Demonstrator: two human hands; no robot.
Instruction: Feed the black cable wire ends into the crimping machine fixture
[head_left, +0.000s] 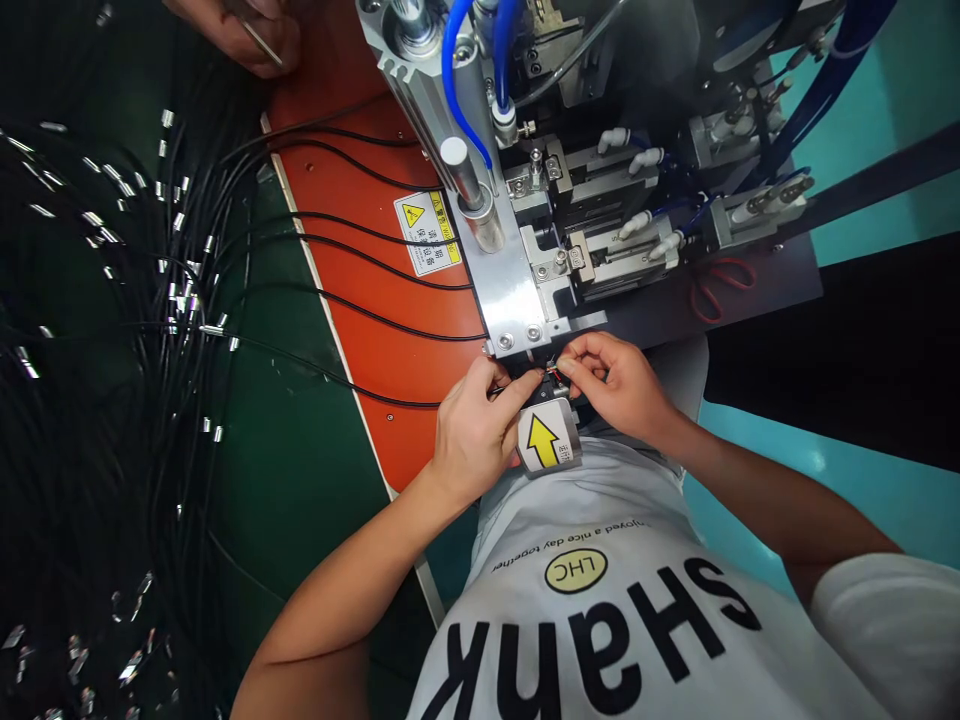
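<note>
The person's left hand [476,428] is nearly closed, thumb and bent forefinger drawn together around a slim black round cable [375,397] that enters it across the flat orange-red board [341,320]. That grip seems meant to steady the cable so its end stays put. The right hand [611,385] has thumb and forefinger pinched at the thin coloured wires [556,373] by that end, the other fingers curled; a fingertip hold suits strands so fine. The wires sit between the two hands, at the front edge of the silver metal machine plate [510,285], just above the grey metal cylinder with a yellow arrow [550,437]. Other black cables lie side by side over the board, presumably spaced to avoid tangling. At the far edge, a co-worker's hand [259,38] holds a thin metal rod [261,42].
</note>
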